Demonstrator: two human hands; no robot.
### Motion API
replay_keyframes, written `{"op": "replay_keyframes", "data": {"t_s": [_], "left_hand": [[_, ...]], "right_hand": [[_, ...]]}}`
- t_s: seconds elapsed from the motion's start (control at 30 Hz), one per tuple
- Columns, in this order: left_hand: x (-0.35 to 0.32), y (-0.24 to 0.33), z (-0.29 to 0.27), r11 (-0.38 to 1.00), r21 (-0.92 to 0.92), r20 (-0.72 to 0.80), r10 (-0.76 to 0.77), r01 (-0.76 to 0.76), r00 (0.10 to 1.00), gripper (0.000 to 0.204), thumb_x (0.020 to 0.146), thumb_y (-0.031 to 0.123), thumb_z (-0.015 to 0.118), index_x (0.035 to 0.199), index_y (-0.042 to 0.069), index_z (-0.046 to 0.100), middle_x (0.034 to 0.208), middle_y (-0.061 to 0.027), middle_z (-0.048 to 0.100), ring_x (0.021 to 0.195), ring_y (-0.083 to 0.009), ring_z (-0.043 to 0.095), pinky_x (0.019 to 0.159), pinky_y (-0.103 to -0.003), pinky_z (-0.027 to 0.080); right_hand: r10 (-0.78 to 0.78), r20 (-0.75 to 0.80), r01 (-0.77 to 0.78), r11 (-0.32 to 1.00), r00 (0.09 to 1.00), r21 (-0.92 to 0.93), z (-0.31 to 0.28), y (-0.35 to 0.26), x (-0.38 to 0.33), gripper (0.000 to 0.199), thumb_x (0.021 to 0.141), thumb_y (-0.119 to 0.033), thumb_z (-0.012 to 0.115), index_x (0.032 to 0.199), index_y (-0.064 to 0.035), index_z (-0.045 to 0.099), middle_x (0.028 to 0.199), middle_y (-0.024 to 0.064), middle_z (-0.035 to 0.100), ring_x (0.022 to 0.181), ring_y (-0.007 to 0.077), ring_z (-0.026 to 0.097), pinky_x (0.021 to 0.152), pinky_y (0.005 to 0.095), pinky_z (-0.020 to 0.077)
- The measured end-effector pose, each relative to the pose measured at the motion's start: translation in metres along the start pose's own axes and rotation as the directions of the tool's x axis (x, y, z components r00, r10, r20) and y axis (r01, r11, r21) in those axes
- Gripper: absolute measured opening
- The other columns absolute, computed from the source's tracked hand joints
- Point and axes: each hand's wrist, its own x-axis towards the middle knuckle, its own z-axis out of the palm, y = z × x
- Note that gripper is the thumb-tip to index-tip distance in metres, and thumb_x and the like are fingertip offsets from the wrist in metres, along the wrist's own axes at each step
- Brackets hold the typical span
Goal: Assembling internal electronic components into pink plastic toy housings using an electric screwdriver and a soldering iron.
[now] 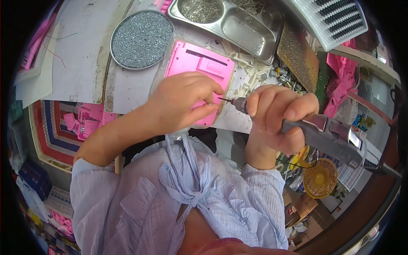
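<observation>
Right hand [282,112] wrapped round screwdriver [329,138] — handle partly hidden; left hand [182,100] pinches tiny metallic piece [210,104], indistinct — covers pink panel's [187,64] edge.

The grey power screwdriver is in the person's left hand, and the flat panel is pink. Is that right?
Not quite: the head view shows the grey power screwdriver in the right hand, not the left hand. The flat panel is pink, as you said.

Left hand [182,101] with thumb near fingertips, right hand [281,114] curled tight, left forearm [121,132] slanting inward
</observation>
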Motion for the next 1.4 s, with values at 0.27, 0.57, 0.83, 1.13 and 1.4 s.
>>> {"op": "replay_keyframes", "data": {"t_s": [0.27, 0.57, 0.83, 1.13, 1.4], "left_hand": [[0.001, 0.009, 0.019, 0.997, -0.066, 0.003, 0.031, -0.030, 1.000, 0.021, 0.078, 0.002, 0.076, 0.084, 0.005, 0.057, 0.095, -0.0093, 0.070, 0.082, -0.0292, 0.068, 0.072, -0.038, 0.053], [-0.006, 0.004, 0.020, 0.978, 0.096, -0.008, 0.187, -0.186, 0.982, 0.026, 0.077, -0.002, 0.075, 0.087, 0.007, 0.054, 0.095, -0.0082, 0.068, 0.087, -0.0301, 0.068, 0.072, -0.039, 0.055], [-0.006, 0.002, 0.016, 0.970, 0.129, 0.044, 0.200, -0.204, 0.979, 0.027, 0.077, -0.002, 0.076, 0.088, 0.007, 0.053, 0.095, -0.0086, 0.067, 0.090, -0.0324, 0.068, 0.074, -0.040, 0.055], [0.006, 0.009, 0.007, 0.931, 0.183, 0.194, 0.280, -0.315, 0.940, 0.026, 0.070, 0.003, 0.076, 0.089, 0.004, 0.058, 0.089, -0.0087, 0.063, 0.081, -0.0320, 0.063, 0.073, -0.041, 0.054], [0.004, 0.004, -0.014, 0.934, 0.292, 0.079, 0.191, -0.206, 0.978, 0.013, 0.083, 0.006, 0.074, 0.092, 0.005, 0.065, 0.097, -0.0103, 0.072, 0.088, -0.0294, 0.069, 0.078, -0.039, 0.056]], "right_hand": [[0.000, -0.014, 0.001, 1.000, 1.000, 0.014, 0.011, -0.010, -0.009, 0.023, 0.095, -0.025, 0.067, 0.107, -0.0095, 0.056, 0.062, -0.0011, 0.056, 0.049, 0.0130, 0.051, 0.056, 0.0331, 0.0483], [-0.004, 0.026, 0.004, 1.000, 1.000, 0.003, 0.013, -0.029, -0.008, 0.021, 0.095, -0.026, 0.067, 0.106, -0.0115, 0.056, 0.062, -0.0024, 0.055, 0.049, 0.0117, 0.051, 0.056, 0.0322, 0.0494], [0.012, 0.025, -0.014, 0.998, 1.000, 0.057, 0.013, -0.022, -0.011, 0.026, 0.094, -0.026, 0.071, 0.105, -0.0081, 0.056, 0.065, 0.0009, 0.057, 0.052, 0.0139, 0.052, 0.056, 0.0340, 0.0487], [0.124, -0.049, -0.122, 0.991, 0.991, 0.046, 0.020, -0.023, -0.016, 0.026, 0.093, -0.022, 0.072, 0.105, -0.0069, 0.056, 0.067, 0.0030, 0.057, 0.055, 0.0148, 0.053, 0.061, 0.0350, 0.0501], [0.081, -0.082, -0.073, 0.992, 0.993, 0.105, 0.016, -0.016, -0.017, 0.026, 0.092, -0.009, 0.071, 0.107, -0.0017, 0.051, 0.075, 0.0099, 0.058, 0.065, 0.0171, 0.053, 0.067, 0.0392, 0.0489]]}}
